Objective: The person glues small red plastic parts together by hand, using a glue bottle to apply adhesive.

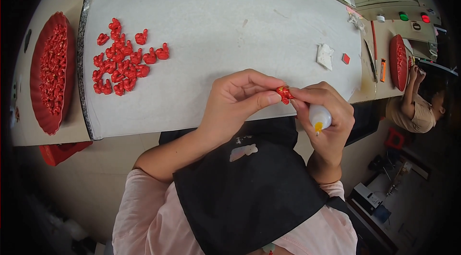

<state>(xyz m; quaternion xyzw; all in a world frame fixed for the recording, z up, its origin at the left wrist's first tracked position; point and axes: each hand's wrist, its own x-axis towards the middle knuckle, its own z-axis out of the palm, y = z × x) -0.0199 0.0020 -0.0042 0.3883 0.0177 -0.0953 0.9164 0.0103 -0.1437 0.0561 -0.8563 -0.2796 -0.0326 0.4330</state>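
Between the fingertips of my left hand [235,99] is a small red figurine [285,94] with yellow markings, held just above the near edge of the white-covered table [230,24]. My right hand [331,111] pinches the same figurine from the other side with thumb and forefinger. Tucked in my right palm is a small translucent squeeze bottle [320,116] with yellow at its narrow tip, which points down toward me. Off to the left on the table lies a cluster of similar red figurines [122,67], some single and some touching.
Far left stands a red scalloped tray [37,96] heaped with small red pieces. To the right lie a crumpled white tissue [325,56], a small red square [346,58], tweezers [370,58] and an orange-labelled stick [382,70]. Another person [415,103] sits at far right beside a red tray [397,63].
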